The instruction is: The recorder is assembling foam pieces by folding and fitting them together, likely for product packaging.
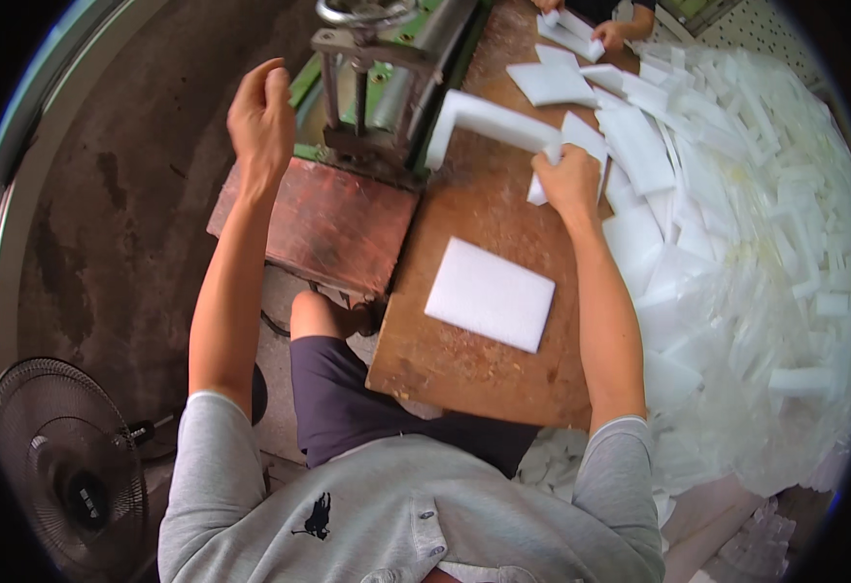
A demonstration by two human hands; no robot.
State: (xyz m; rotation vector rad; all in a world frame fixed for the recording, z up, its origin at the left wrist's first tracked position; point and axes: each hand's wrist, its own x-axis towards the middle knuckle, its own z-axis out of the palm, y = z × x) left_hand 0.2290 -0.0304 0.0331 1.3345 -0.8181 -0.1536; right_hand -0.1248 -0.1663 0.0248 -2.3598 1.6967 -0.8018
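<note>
Grey shirt (367, 525), 6 o'clock | right hand (569, 180), 2: clamped on angled foam strip (503, 123), 1, by one end, probably leaving its bend free | left hand (260, 121), 11: can't tell grip | foam sheet (491, 294), 3: flat.

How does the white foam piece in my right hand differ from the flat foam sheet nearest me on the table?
The held foam piece has a bent, angled outline, while the flat foam sheet is a plain four-sided panel. The held foam piece is in the right hand; the flat foam sheet lies on the table, untouched. Both are white.
</note>
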